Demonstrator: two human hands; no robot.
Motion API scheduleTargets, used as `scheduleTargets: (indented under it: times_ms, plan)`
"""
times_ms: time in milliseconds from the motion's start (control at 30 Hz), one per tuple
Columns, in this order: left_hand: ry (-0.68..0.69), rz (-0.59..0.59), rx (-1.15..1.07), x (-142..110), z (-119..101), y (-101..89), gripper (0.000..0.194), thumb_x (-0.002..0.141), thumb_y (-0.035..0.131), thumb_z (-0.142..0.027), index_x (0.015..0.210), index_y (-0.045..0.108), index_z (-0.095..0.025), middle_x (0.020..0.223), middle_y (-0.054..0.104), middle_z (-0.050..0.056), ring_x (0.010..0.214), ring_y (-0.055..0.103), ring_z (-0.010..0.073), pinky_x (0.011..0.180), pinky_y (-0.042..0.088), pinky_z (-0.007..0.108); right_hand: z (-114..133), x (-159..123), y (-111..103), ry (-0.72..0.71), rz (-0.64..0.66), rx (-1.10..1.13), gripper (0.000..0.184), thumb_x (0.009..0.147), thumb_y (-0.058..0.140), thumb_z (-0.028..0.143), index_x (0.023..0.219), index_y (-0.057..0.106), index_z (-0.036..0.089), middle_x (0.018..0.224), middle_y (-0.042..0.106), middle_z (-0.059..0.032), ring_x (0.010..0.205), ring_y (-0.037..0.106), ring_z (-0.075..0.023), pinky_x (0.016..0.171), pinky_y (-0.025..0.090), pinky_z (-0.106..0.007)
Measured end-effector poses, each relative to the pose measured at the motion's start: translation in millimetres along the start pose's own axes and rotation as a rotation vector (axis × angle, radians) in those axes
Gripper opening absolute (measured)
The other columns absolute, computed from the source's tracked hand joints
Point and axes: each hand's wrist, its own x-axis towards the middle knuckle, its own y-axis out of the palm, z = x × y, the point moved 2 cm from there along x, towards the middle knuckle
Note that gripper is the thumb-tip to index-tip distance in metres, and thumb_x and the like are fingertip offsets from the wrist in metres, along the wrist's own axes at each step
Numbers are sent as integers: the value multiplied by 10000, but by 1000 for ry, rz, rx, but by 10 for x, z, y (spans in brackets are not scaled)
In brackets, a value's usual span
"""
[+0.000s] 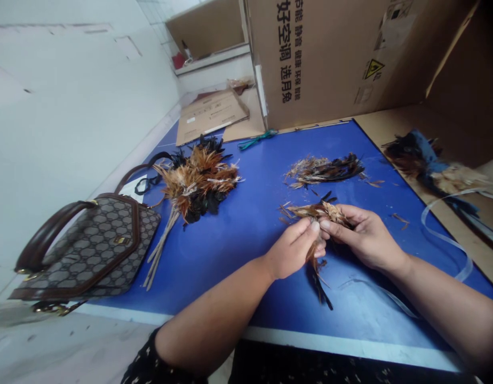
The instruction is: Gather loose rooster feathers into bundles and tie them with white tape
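My left hand (290,249) and right hand (368,237) pinched brown feathers (311,256), seemingly light, soft, easily bent, best held at the base.

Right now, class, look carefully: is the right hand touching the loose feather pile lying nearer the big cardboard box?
Apart. The head view shows a strip of blue tabletop between the right hand and the loose feather pile.

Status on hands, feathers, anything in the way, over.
Left hand and right hand pinching brown feathers. Feather pile just beyond. Clear ribbon near right forearm, not blocking hands.
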Motion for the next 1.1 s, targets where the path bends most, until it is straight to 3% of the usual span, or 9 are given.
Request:
scheduleTargets:
  times_ms: [167, 333, 500, 600, 733, 800, 900, 1000, 1100]
  plan:
    - [-70, 28, 139, -25, -22, -14, 456, 964, 660, -607, 921, 580, -160, 711, 490, -19, 637, 475, 100, 642, 386, 273, 57, 10, 8, -14, -20, -60, 344, 890, 810, 521, 823, 749, 189, 774, 718, -51, 713, 658, -182, 703, 569, -334]
    - [-110, 0, 138, -13, -1, -37, 466, 952, 658, -616, 881, 546, -169, 726, 556, -2, 600, 537, 102, 624, 456, 270, 81, -2, 28, -18, -67, -88, 385, 871, 827, 518, 1122, 817, 228, 860, 782, -65, 792, 728, -235, 766, 622, -397]
    - [-113, 15, 132, -5, 25, -59, 465, 942, 667, -617, 935, 552, -166, 726, 609, 8, 600, 618, 132, 642, 532, 302, 151, -43, 107, 43, 110, -12, 400, 927, 750, 560, 1117, 801, 212, 694, 757, -51, 599, 728, -239, 682, 649, -446]
    - [-112, 14, 58, -5, 22, -53, 440, 930, 708, -578, 940, 535, -174, 743, 568, -18, 602, 589, 108, 674, 558, 315, 148, -45, 131, 82, 173, 56, 393, 941, 725, 573, 1073, 787, 208, 709, 757, -55, 578, 724, -243, 625, 643, -444]
    - [-136, -1, -31, -9, -9, -19, 419, 920, 742, -537, 987, 506, -197, 764, 500, -46, 549, 488, 65, 564, 487, 242, 87, -11, 90, 41, 54, -46, 388, 887, 793, 554, 1081, 799, 218, 815, 765, -56, 717, 728, -229, 724, 623, -406]
    - [-132, -35, -50, -11, -41, 1, 419, 922, 745, -528, 959, 481, -204, 740, 452, -61, 510, 394, 36, 496, 354, 177, 68, -3, 70, -15, -9, -102, 357, 883, 807, 526, 1059, 792, 216, 866, 751, -53, 816, 705, -219, 776, 590, -367]
    - [-82, -148, -54, -7, -97, 11, 433, 927, 736, -542, 911, 471, -201, 692, 368, -83, 483, 286, 18, 468, 219, 156, 29, -1, 52, -22, -33, -69, 336, 931, 762, 517, 1093, 727, 225, 780, 643, -9, 703, 589, -158, 619, 487, -288]
    - [-17, -275, -33, 12, -128, -6, 450, 920, 731, -581, 914, 485, -203, 668, 331, -91, 474, 247, 26, 452, 196, 164, -46, 30, 30, 23, -40, 47, 320, 979, 690, 545, 1006, 631, 231, 699, 495, 38, 561, 393, -106, 492, 307, -255]
    - [26, -311, -8, 22, -125, -4, 490, 913, 713, -637, 900, 458, -219, 676, 335, -90, 479, 236, 35, 444, 208, 169, -104, 77, 36, 52, -88, 87, 367, 980, 671, 582, 920, 572, 234, 684, 456, 51, 540, 334, -99, 479, 261, -253]
